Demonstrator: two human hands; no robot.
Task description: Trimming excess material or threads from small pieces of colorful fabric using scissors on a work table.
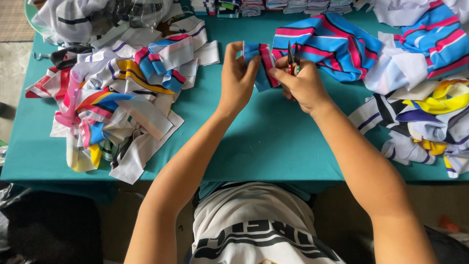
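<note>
left hand [238, 73]: arm outstretched, grip pinched | right hand [302, 84]: arm outstretched, fingers curled shut

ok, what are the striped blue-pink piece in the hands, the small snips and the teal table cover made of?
Striped blue-pink piece: likely thin knit synthetic; it folds limply, matte print. Small snips in the right hand: dark metal blades, handles hidden. Teal table cover: smooth matte cloth, probably.

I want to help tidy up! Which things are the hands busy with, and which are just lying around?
In use:
- left hand, holding the striped strip
- right hand, gripping the snips and pinching the strip too

Lying about:
- scrap heap on the left
- blue striped cloth
- mixed pile on the right
- folded stacks at the back
- green table
</note>
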